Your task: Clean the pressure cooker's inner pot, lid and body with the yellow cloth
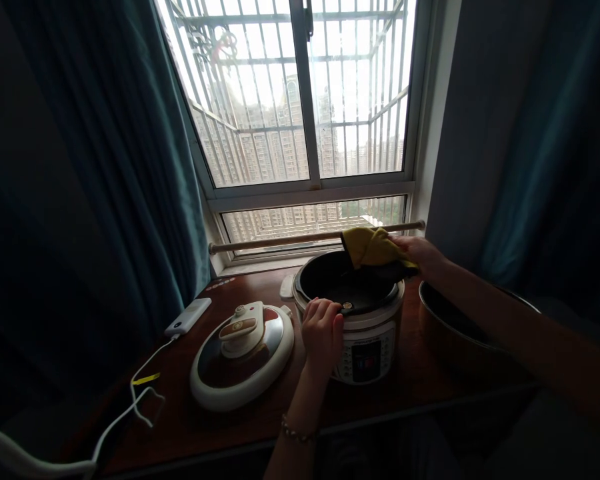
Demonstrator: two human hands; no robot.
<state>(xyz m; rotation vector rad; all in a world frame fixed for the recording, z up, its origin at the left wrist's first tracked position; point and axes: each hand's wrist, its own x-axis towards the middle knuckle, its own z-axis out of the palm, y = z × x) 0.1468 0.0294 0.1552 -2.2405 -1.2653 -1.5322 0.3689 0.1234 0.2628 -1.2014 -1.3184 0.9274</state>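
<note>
A white electric pressure cooker (pixel 340 363) stands without its lid on the brown table, its dark interior (pixel 330 283) showing. My left hand (pixel 323 330) is closed over the near left of its rim, fingers curled across the edge. In my right hand (pixel 423 259) is a yellow cloth with dark edging (pixel 373 247), bunched over the far right part of the rim. My right fingers are partly hidden behind the cloth. Left of the cooker lies its round lid (pixel 275 363), handle up. A dark inner pot (pixel 430 320) sits to the right, beneath my right forearm.
A white power strip or adapter (pixel 189 316) with a white cable (pixel 143 365) lies on the left of the table (pixel 180 427), near a yellow strip (pixel 146 379). Behind are a rail (pixel 280 241) and a barred window. Blue curtains (pixel 145 167) hang at both sides.
</note>
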